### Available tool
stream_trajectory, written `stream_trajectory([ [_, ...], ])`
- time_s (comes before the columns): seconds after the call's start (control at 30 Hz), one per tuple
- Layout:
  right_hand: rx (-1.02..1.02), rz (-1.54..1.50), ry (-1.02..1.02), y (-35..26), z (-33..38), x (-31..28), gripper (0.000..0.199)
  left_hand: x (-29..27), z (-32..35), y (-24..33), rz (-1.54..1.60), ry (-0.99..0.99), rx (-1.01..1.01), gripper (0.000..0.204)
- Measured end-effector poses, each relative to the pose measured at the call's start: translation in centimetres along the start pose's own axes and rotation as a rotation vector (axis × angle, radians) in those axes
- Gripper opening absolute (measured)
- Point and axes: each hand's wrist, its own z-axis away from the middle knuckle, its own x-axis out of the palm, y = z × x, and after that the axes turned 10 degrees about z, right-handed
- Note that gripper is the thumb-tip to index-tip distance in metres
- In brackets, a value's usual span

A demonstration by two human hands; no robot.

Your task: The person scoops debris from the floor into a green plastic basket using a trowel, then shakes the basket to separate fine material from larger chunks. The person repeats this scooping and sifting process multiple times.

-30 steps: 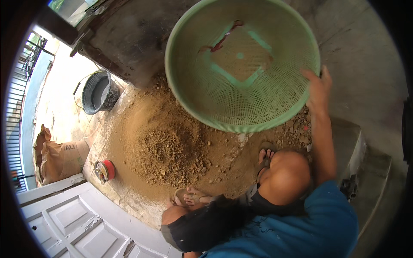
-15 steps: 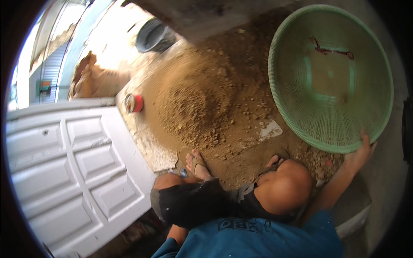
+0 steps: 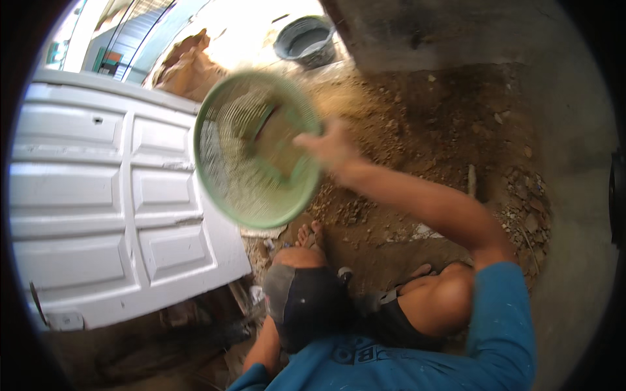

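A round green plastic mesh basket (image 3: 225, 189) is held up at the left, in front of the white door and above my left foot. Its rim is tilted, so I look into it, and a dark reddish strip shows inside. My right arm reaches across to it, and my right hand (image 3: 331, 148) is closed on the rim at its right side, slightly smeared by motion. Behind the basket and hand spreads a heap of brown sandy soil (image 3: 385, 120) with small stones. Only my left forearm (image 3: 264, 345) shows, beside my left thigh; the hand is hidden.
A white panelled door (image 3: 72, 202) stands along the left. A dark bucket (image 3: 305, 42) with grey contents sits at the back. Brown crumpled sacks (image 3: 189, 68) lie beyond the door. Broken rubble (image 3: 531, 215) lies at the right along a grey wall (image 3: 580, 169).
My right hand has swung the green basket from the far right across to the left. The view has shifted, and the red tin by the door is now out of sight.
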Motion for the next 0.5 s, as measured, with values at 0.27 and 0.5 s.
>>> stream_trajectory([
  [0.27, 0.258, 0.326, -0.131, 13.1, -4.2, 17.0, 0.053, 0.0, 0.3, -1.0, -0.021, -0.081, -0.133, 0.042],
  [0.5, -0.198, 0.829, -0.118, 16.0, -5.1, -6.5, 0.023, 3.8, -4.1, 4.9, -0.065, -0.187, 0.004, 0.040],
])
